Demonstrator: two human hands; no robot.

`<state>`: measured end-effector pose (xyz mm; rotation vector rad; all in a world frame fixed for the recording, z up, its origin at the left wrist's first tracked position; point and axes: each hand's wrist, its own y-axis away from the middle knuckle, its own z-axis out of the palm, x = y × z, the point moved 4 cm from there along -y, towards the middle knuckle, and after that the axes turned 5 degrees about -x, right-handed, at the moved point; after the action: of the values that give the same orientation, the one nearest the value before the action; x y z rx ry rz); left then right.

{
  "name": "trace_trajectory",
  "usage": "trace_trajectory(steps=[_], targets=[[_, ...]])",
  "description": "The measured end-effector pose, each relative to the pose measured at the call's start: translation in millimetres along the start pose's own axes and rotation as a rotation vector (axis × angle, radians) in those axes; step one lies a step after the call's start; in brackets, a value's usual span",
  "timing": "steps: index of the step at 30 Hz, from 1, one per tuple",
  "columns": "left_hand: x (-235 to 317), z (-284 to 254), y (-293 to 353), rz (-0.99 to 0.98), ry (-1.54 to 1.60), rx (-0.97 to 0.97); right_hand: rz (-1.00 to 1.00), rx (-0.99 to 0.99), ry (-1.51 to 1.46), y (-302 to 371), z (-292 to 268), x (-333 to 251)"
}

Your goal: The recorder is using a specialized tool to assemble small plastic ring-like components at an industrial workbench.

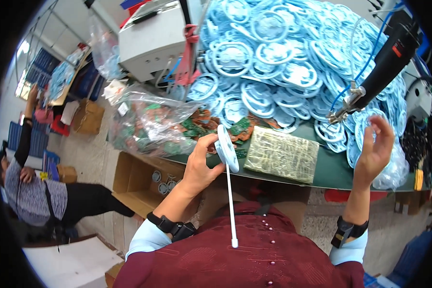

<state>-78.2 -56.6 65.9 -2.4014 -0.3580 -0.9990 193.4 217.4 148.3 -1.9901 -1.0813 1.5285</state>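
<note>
A light-blue round plastic part [226, 150] with a long white rod [231, 206] pointing down toward me is pinched edge-on between the thumb and fingers of my left hand [203, 165]. My right hand [375, 149] is raised at the table's right side, its fingers apart and slightly bent, with nothing visible in them. Just up and left of it hangs a black powered hand tool [388, 62] with a metal tip [340, 115]; hand and tool look apart. A large heap of similar light-blue round parts [273, 53] covers the back of the table.
A tape-wrapped yellowish block [283, 154] lies on the green tabletop [331, 168]. Left of it are loose green and orange flat pieces [197, 126] and a clear bag [149, 122] of them. A white-grey machine [153, 43] stands behind; a cardboard box [144, 182] sits below. Another person [38, 192] is at left.
</note>
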Motion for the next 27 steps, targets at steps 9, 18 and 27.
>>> trace_trajectory(steps=[9,18,27], targets=[[18.6,9.5,18.5,0.246,-0.305,0.006,0.033,-0.997,-0.24,75.4,151.0,-91.5],[34.8,33.1,0.9,0.225,-0.179,-0.03,0.179,-0.856,-0.328,81.3,135.4,-74.7],[18.6,55.3,-25.4,-0.436,0.724,-0.241,0.359,-0.679,-0.298,84.3,103.2,-30.9]])
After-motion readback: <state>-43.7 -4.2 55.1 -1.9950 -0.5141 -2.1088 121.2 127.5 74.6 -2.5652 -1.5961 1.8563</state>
